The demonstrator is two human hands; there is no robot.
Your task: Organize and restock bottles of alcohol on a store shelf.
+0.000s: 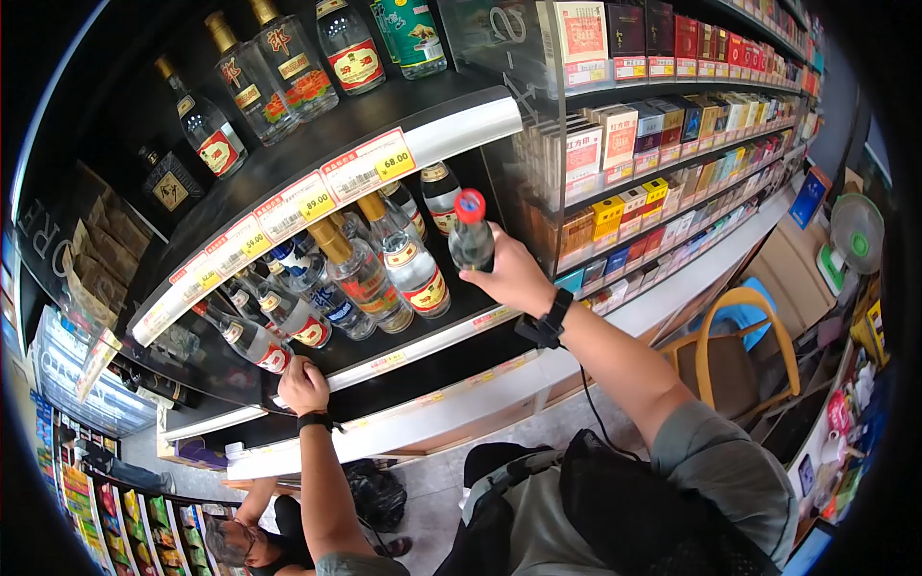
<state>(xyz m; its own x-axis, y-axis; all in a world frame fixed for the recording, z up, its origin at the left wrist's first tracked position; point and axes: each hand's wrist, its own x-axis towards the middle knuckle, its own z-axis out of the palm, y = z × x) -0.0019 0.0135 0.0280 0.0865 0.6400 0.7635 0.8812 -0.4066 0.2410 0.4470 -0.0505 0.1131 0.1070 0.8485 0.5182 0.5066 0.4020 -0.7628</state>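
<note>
Gray sleeve (722, 466) nearest, the right hand (511, 276) grips a red-capped bottle (471, 240), best kept steady; the left hand (304, 386), fingers curled, meets a shelf bottle (252, 344), grip unclear.

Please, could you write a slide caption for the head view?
Right hand holding a red-capped bottle, left hand at the front edge of a bottle-lined shelf.

A shop, with price tags (368, 169) along shelves (471, 129) of bottles (415, 272).
</note>
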